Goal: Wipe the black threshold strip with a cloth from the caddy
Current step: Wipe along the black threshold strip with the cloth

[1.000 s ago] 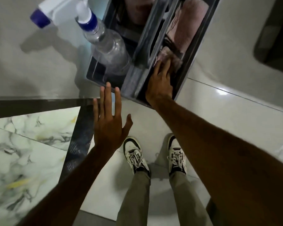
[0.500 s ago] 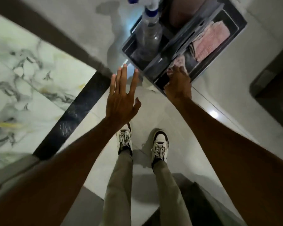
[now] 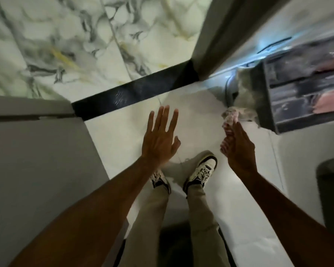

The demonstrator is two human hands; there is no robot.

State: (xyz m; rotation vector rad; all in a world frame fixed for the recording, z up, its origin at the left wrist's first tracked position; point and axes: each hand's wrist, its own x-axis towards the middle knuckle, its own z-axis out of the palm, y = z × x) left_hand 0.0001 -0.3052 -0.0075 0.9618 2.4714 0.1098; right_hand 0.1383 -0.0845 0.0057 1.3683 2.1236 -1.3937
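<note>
The black threshold strip [image 3: 131, 95] runs slantwise across the floor between the marble tiles and the white tiles, with scuff marks near its middle. My left hand [image 3: 160, 137] hovers flat, fingers spread, just below the strip. A crumpled pink cloth [image 3: 229, 120] is gripped in my right hand [image 3: 238, 147], held in the air left of the dark grey caddy [image 3: 266, 120]. The caddy sits on the floor at the right edge, blurred, with more pink cloths [image 3: 330, 103] in its compartments.
A grey door frame [image 3: 218, 35] stands at the strip's right end and a grey wall or panel [image 3: 37, 151] at its left end. My two sneakers [image 3: 201, 170] stand on the white tile. A dark bin [image 3: 332, 191] sits at the far right.
The view has swung left, so the caddy is now at the right edge. My right hand has lifted a pink cloth out of the caddy. My left hand stays spread open.
</note>
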